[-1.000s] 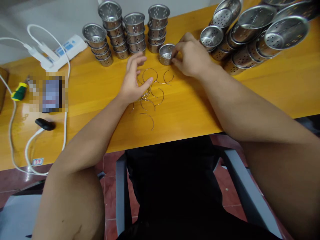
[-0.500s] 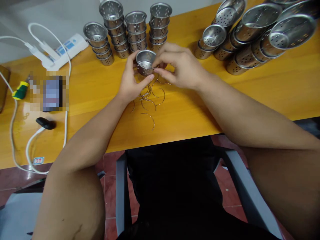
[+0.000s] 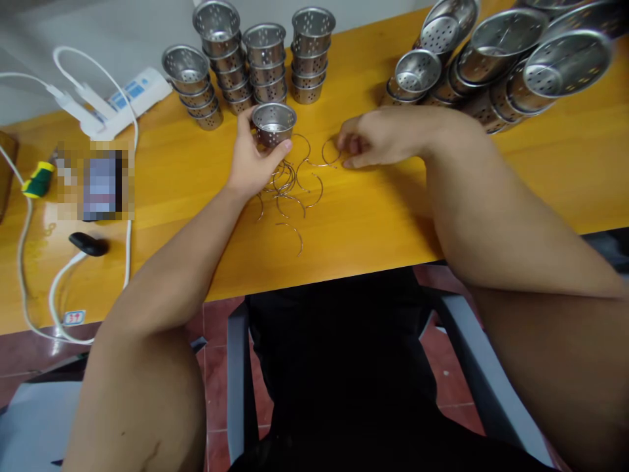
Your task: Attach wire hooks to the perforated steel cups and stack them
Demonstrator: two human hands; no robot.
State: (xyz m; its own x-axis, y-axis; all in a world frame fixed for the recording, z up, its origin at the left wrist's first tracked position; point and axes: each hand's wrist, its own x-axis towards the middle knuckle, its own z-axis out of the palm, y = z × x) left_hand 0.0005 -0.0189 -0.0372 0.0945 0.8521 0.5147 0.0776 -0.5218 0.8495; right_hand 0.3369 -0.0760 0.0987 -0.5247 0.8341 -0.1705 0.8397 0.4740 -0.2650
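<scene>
My left hand (image 3: 251, 160) grips a small perforated steel cup (image 3: 273, 123) just above the yellow table (image 3: 373, 210). Below it lies a loose pile of several thin wire rings (image 3: 289, 187). My right hand (image 3: 381, 139) rests on the table to the right of the cup, its fingertips pinched at a wire ring (image 3: 330, 152) at the pile's right edge.
Stacks of the same steel cups (image 3: 265, 56) stand at the back centre, and toppled rows of cups (image 3: 491, 59) lie at the back right. A white power strip (image 3: 125, 98) with cables, a blurred phone (image 3: 98, 183), a screwdriver (image 3: 37, 180) and a small black object (image 3: 88, 244) are on the left.
The right hand brought a cup from beside the stacks to the left hand, which took hold of it. The right hand then let go and moved right to a wire ring.
</scene>
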